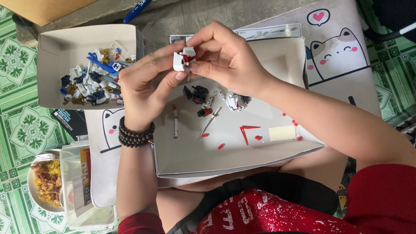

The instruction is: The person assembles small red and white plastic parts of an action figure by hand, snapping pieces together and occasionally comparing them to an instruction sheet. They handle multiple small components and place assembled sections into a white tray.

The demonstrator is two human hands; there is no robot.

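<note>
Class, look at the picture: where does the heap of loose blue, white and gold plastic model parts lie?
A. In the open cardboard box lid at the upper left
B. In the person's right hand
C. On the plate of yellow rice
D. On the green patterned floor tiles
A: the heap of blue, white and gold plastic model parts lies inside the open cardboard box lid at the upper left, apart from both hands.

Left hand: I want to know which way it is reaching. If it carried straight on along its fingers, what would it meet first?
The left hand points up and right; its fingertips already touch the small white and red piece, with the right hand just beyond. Depth is uncertain.
</note>
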